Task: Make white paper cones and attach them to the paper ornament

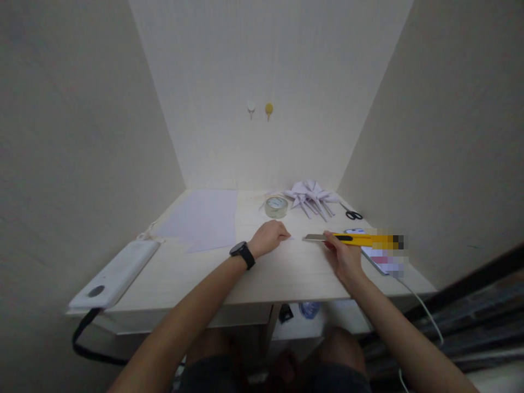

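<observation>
My right hand (344,259) grips a yellow box cutter (356,239), its blade out and pointing left above the desk. Closed in a pinch, my left hand (268,238) is at the middle of the desk and wears a black watch at the wrist. A small white scrap of paper (291,238) shows at its fingertips. The blade tip is a short gap to the right of that scrap. Beyond my hands are a roll of clear tape (276,206) and a cluster of folded white paper spikes (311,197).
White paper sheets (208,215) lie at the left. Black-handled scissors (353,215) rest at the back right. A phone (382,262) with a white cable is by my right wrist. At the left edge sits a white device (117,273) with a black strap. Walls enclose the desk (196,278).
</observation>
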The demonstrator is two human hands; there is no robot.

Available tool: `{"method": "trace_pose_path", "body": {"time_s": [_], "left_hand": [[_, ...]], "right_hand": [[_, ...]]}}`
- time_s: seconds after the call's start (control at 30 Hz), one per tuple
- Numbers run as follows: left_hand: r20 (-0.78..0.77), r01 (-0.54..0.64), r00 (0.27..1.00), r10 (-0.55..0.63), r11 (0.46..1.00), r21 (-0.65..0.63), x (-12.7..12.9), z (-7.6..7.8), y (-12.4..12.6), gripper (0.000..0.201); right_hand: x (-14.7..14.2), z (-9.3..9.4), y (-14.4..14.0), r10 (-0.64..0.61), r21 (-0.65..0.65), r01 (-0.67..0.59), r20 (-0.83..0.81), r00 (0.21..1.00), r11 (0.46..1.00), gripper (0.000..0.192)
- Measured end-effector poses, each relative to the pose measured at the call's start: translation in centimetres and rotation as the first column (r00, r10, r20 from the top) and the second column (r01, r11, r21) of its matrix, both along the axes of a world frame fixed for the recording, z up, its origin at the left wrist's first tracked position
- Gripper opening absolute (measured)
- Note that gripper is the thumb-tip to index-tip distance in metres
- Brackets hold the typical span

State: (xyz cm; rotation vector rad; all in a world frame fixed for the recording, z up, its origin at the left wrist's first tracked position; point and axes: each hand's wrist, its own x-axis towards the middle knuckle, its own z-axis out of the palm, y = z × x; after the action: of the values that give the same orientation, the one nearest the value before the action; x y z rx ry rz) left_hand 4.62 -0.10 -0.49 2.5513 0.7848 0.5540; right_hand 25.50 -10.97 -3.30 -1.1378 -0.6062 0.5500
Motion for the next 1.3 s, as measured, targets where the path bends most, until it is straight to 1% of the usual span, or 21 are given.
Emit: {"method": "trace_pose_path", "body": {"time_s": [0.07,0.1,0.13,0.2,0.27,0.33,0.43,0.5,0.57,0.63,0.73,0.8,0.87,0.9,0.93,1.0,1.07,1.1,1.17,1.23,1.3], "left_hand": [[0.098,-0.067,0.993,0.065,0.998,0.021,0.0,0.2,-0.2,0.023],[0.153,-0.098,0.983,0.097,0.995,0.001,0.0,0.3,-0.3,0.026],[0.198,-0.107,0.973,0.115,0.993,-0.052,0.1,0.3,-0.3,0.03],[0.257,-0.054,0.96,0.109,0.976,-0.211,0.2,0.4,-0.5,0.036],[0.285,0.05,0.956,0.064,0.925,-0.376,0.2,0.3,-0.7,0.034],[0.303,0.124,0.952,0.043,0.849,-0.513,0.2,0.3,-0.8,0.026],[0.337,0.161,0.938,0.08,0.76,-0.63,-0.3,0.5,-1.0,0.017],[0.352,0.168,0.93,0.103,0.735,-0.657,-0.7,0.7,-1.0,0.016],[0.361,0.158,0.922,0.136,0.72,-0.675,-1.2,1.0,-0.9,0.014],[0.376,0.134,0.906,0.194,0.711,-0.691,-1.5,1.1,-0.6,0.011],[0.408,0.127,0.878,0.252,0.698,-0.705,-1.7,1.2,-0.4,0.013],[0.411,0.131,0.876,0.252,0.697,-0.705,-1.5,1.2,-0.5,0.013],[0.4,0.12,0.883,0.246,0.706,-0.698,-1.3,1.3,-0.9,0.012],[0.39,0.109,0.888,0.243,0.713,-0.693,-1.1,1.3,-1.1,0.012],[0.378,0.099,0.894,0.238,0.72,-0.687,-0.9,1.3,-1.3,0.011],[0.359,0.086,0.907,0.221,0.737,-0.67,-0.7,1.3,-1.4,0.014],[0.349,0.056,0.911,0.218,0.775,-0.63,-0.6,1.2,-1.2,0.021],[0.345,0.016,0.908,0.237,0.803,-0.595,-0.7,1.2,-1.0,0.026],[0.323,-0.126,0.896,0.306,0.871,-0.475,-1.0,1.2,-0.4,0.033],[0.266,-0.283,0.896,0.355,0.919,-0.274,-1.5,1.0,0.0,0.035],[0.169,-0.337,0.925,0.34,0.94,-0.048,-1.9,0.7,0.1,0.034]], "right_hand": [[-0.1,0.1,0.0,-0.001,0.011,0.001,0.02,1.0,1.0,0.034],[-0.3,0.1,0.0,0.004,0.012,-0.004,0.03,1.0,1.0,0.034],[-0.6,0.2,0.1,0.021,0.01,-0.022,0.036,0.999,1.0,0.034],[-1.6,0.4,0.1,0.085,0.004,-0.086,0.044,0.995,0.996,0.035],[-2.8,0.6,0.2,0.158,0.01,-0.159,0.052,0.986,0.987,0.033],[-3.9,0.8,0.2,0.201,0.02,-0.203,0.068,0.977,0.979,0.032],[-4.4,1.4,-0.2,0.289,0.016,-0.292,0.119,0.95,0.956,0.036],[-3.6,2.1,-0.8,0.4,0.013,-0.405,0.122,0.908,0.914,0.048],[-1.8,2.8,-1.7,0.447,0.054,-0.451,0.071,0.892,0.891,0.058],[0.5,3.2,-2.6,0.412,0.067,-0.415,0.055,0.909,0.907,0.058],[3.6,3.2,-3.8,0.381,-0.053,-0.378,0.151,0.912,0.924,0.048],[4.7,2.8,-4.6,0.424,-0.195,-0.381,0.29,0.858,0.904,0.048],[4.9,2.4,-5.2,0.495,-0.36,-0.355,0.457,0.739,0.863,0.047],[4.7,2.3,-5.5,0.505,-0.412,-0.309,0.552,0.664,0.857,0.046],[4.3,2.2,-5.8,0.501,-0.441,-0.255,0.644,0.578,0.861,0.045],[3.6,2.1,-6.1,0.455,-0.43,-0.156,0.795,0.402,0.889,0.04],[3.3,2.0,-6.1,0.404,-0.393,-0.096,0.87,0.284,0.914,0.037],[3.3,2.0,-5.9,0.379,-0.377,-0.06,0.887,0.262,0.924,0.038],[3.6,1.9,-5.2,0.339,-0.366,0.071,0.906,0.252,0.928,0.04],[3.8,1.8,-4.1,0.332,-0.384,0.237,0.915,0.23,0.892,0.041],[3.5,1.8,-2.8,0.373,-0.415,0.338,0.909,0.184,0.845,0.043]]}}
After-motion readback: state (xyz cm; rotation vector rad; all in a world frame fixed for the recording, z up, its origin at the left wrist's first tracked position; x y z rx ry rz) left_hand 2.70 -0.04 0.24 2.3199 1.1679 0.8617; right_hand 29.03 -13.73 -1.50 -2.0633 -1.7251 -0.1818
